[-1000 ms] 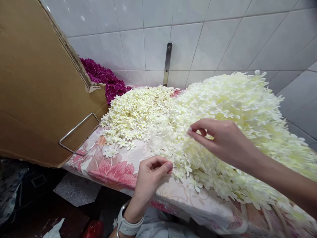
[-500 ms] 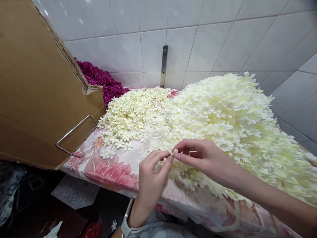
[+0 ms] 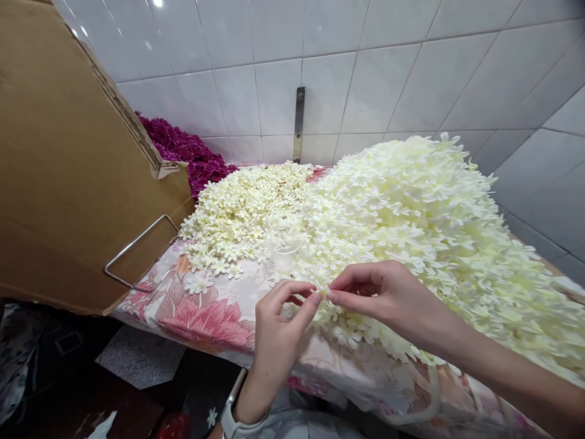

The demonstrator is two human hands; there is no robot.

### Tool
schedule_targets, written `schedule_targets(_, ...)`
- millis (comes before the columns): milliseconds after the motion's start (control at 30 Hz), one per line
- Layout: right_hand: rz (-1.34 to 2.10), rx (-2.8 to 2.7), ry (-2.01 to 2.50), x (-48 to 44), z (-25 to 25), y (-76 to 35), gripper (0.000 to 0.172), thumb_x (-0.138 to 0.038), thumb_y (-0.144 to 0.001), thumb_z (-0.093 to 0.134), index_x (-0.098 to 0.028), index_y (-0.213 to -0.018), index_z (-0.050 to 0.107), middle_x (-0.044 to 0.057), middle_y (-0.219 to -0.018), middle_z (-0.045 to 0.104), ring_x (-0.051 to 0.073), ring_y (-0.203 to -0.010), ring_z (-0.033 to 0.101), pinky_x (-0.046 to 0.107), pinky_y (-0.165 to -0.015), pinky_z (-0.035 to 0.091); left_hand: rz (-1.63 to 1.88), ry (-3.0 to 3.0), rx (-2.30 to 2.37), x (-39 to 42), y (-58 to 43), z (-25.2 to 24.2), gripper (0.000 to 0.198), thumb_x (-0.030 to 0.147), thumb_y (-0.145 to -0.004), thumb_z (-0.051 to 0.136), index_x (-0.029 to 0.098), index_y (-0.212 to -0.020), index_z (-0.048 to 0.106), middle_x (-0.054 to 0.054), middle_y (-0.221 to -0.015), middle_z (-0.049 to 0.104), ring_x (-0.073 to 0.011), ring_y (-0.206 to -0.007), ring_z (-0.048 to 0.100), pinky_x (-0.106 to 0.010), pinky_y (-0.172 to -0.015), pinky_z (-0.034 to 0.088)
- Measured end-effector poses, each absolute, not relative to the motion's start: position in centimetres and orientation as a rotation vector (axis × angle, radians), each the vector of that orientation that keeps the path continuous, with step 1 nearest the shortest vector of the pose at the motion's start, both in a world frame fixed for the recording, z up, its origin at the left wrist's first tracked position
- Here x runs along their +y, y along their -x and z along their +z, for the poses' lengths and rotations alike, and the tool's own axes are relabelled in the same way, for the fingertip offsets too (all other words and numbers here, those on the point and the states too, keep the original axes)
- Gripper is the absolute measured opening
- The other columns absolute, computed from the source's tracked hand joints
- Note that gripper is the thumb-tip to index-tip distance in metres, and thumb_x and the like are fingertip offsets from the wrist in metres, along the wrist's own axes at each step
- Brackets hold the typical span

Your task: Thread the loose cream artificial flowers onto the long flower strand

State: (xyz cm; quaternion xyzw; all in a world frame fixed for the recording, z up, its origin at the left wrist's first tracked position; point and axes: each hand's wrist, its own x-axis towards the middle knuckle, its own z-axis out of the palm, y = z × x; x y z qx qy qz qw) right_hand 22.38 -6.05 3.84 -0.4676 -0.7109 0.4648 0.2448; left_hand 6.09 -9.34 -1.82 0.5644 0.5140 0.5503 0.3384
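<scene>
From my end, I read the step in hand as close two-handed fingerwork on a small white blossom [image 3: 322, 292], which sits between the fingertips, just in front of the clear cup [image 3: 284, 249]. The left hand [image 3: 278, 323] and right hand [image 3: 388, 291] each pinch it, thumb and forefinger nearly meeting; against the white heap [image 3: 402, 207] I can't tell whether it is one piece or two. I judge the next move calls for steady, light pressure from both.
</scene>
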Motion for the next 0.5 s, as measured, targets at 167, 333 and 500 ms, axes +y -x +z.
schedule_targets(167, 1.268, -1.859, 1.298, -6.16, 3.57, -22.54, 0.022, -0.039, -0.075, 0.066, -0.019, -0.068, 0.068, -0.001, -0.058, 0.057, 0.011, -0.052, 0.048, 0.02, -0.046, 0.033, 1.62, -1.595, 1.382, -9.74, -6.52, -2.05, 0.003, 0.02, -0.078, 0.066, 0.02, -0.08, 0.066, 0.0, -0.077, 0.065, -0.0119, -0.073, 0.06, -0.022, -0.068, 0.046)
schedule_targets(333, 1.345, -1.809, 1.273, -5.98, 3.6, -22.73, 0.025, -0.042, -0.07, 0.073, -0.018, -0.063, 0.066, -0.001, -0.057, 0.057, 0.01, -0.053, 0.049, 0.02, -0.048, 0.035, 1.468, -1.579, 1.198, -10.05, -6.09, -1.45, 0.006, 0.021, -0.076, 0.069, 0.021, -0.082, 0.07, 0.0, -0.078, 0.066, -0.0113, -0.071, 0.059, -0.021, -0.067, 0.046)
schedule_targets(500, 1.446, -1.81, 1.242, -5.95, 3.58, -23.05, 0.025, -0.041, -0.069, 0.075, -0.018, -0.064, 0.066, -0.002, -0.058, 0.057, 0.01, -0.054, 0.048, 0.021, -0.049, 0.033, 1.367, -1.45, 1.128, -9.72, -5.79, -1.34, 0.005, 0.021, -0.077, 0.066, 0.019, -0.076, 0.07, -0.001, -0.075, 0.067, -0.0126, -0.072, 0.059, -0.022, -0.067, 0.045)
